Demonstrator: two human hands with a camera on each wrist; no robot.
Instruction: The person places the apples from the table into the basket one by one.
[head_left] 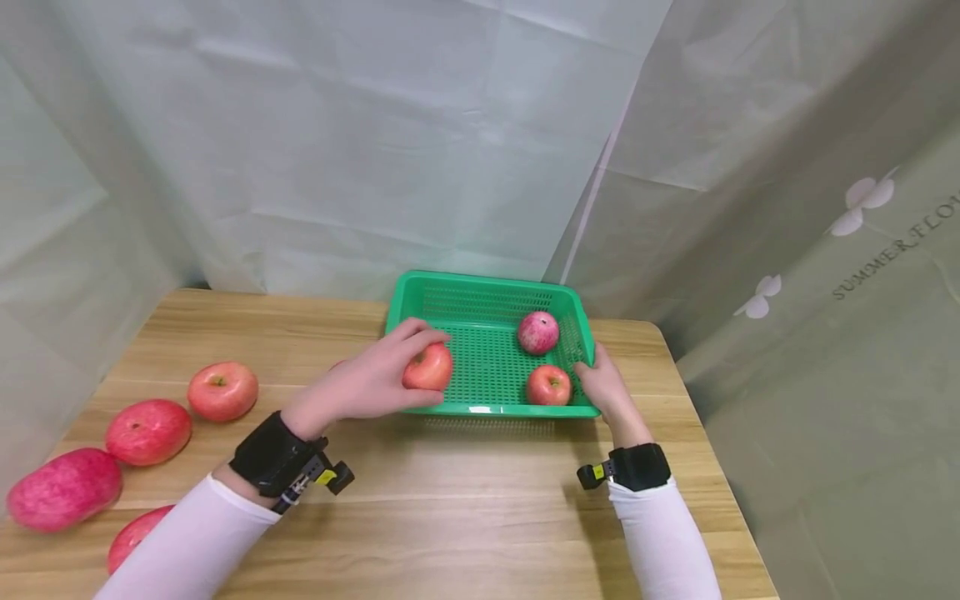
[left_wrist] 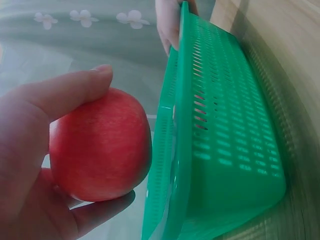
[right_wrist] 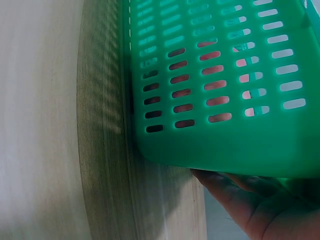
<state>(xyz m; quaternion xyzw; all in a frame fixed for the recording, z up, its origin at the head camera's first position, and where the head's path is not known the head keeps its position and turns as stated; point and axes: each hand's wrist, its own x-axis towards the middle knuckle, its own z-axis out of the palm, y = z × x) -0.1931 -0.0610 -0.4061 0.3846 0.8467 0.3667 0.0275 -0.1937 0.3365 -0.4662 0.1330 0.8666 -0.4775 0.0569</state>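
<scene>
A red apple (head_left: 429, 367) is gripped in my left hand (head_left: 367, 382), over the left end of a green plastic basket (head_left: 487, 411). In the left wrist view the thumb lies on one side of the apple (left_wrist: 102, 147) and fingers on the other, beside the basket's rim. My right hand (head_left: 609, 390) holds the basket's right end, thumb over the rim. The right wrist view shows its fingers (right_wrist: 235, 200) against the outside of the slotted wall (right_wrist: 210, 145). Inside the basket, toward the right, lie a mottled pinkish-red apple (head_left: 538, 332) and a red apple (head_left: 548, 386).
Left on the wooden table (head_left: 465, 517) are a light red apple (head_left: 222, 391), a red apple (head_left: 149, 432), an elongated dark pink fruit (head_left: 64, 490) and a red fruit (head_left: 137, 537) partly behind my left sleeve. A pale curtain (head_left: 375, 167) hangs behind the table and along its sides.
</scene>
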